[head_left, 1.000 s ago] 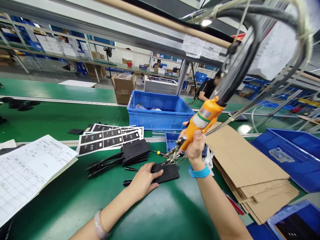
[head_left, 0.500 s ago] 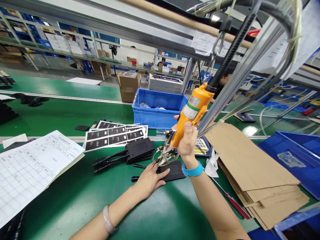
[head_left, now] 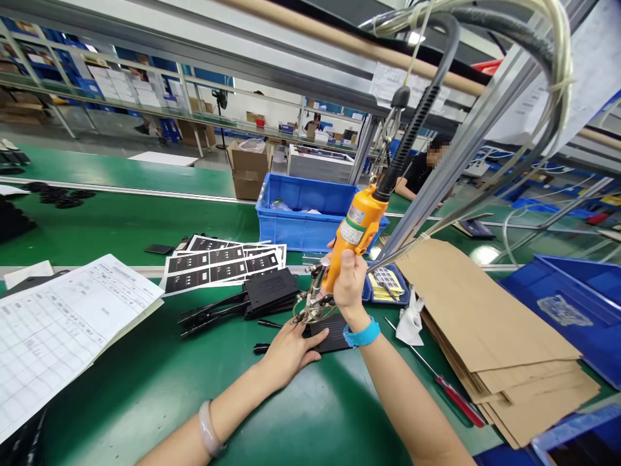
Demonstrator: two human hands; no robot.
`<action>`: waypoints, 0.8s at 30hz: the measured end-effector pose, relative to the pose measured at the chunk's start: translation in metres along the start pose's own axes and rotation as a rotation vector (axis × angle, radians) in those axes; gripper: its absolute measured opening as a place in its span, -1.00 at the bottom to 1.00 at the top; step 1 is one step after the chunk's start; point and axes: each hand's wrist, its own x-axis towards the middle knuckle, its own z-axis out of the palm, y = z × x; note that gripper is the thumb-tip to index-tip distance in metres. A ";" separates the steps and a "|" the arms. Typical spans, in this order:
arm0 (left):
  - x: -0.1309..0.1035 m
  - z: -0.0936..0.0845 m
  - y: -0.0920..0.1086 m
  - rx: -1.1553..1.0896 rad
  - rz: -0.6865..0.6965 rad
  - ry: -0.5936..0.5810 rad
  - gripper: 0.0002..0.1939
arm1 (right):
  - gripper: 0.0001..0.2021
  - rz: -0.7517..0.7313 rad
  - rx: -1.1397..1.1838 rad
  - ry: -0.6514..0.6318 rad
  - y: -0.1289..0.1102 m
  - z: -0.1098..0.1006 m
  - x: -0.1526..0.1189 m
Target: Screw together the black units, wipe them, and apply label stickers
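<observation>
Open cardboard box (head_left: 248, 176), black fan (head_left: 220, 98).

No wording is legible: print on the tabular form (head_left: 72, 323), black-and-white label sheets (head_left: 223, 263), stickers (head_left: 352, 230) on the orange power screwdriver (head_left: 345, 249) and paper notice (head_left: 382, 84) on the overhead rail (head_left: 291, 65) is too small

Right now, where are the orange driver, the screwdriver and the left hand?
Orange driver (head_left: 352, 232), head view: on its body.
Screwdriver (head_left: 454, 396), head view: on its red handle.
Left hand (head_left: 285, 353), head view: back of the hand.

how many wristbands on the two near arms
2: a blue band just behind the right hand, which grips the orange tool, and a pale bangle on the left forearm.
</observation>
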 end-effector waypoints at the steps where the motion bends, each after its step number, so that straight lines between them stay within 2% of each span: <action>1: 0.000 0.000 0.000 -0.001 0.000 0.000 -0.40 | -0.53 -0.005 0.003 0.001 0.000 0.000 0.000; 8: 0.000 0.004 -0.003 -0.017 0.007 0.019 -0.42 | -0.52 0.006 0.034 0.016 0.005 -0.003 -0.008; 12: -0.001 0.003 -0.003 -0.022 0.022 0.026 -0.45 | -0.53 -0.041 0.068 0.019 0.003 -0.008 -0.016; 15: -0.002 0.001 -0.002 -0.025 0.032 0.036 -0.45 | -0.56 -0.067 0.077 0.021 -0.017 -0.011 -0.012; 20: -0.002 0.000 -0.002 -0.061 0.007 0.098 -0.49 | -0.54 -0.096 0.055 0.035 -0.075 -0.015 0.006; 22: -0.002 0.001 -0.004 -0.081 -0.020 0.132 -0.41 | -0.55 -0.088 0.079 0.014 -0.087 -0.016 0.009; 24: -0.001 0.003 -0.005 -0.099 -0.040 0.159 -0.35 | -0.56 -0.075 0.088 0.009 -0.086 -0.017 0.006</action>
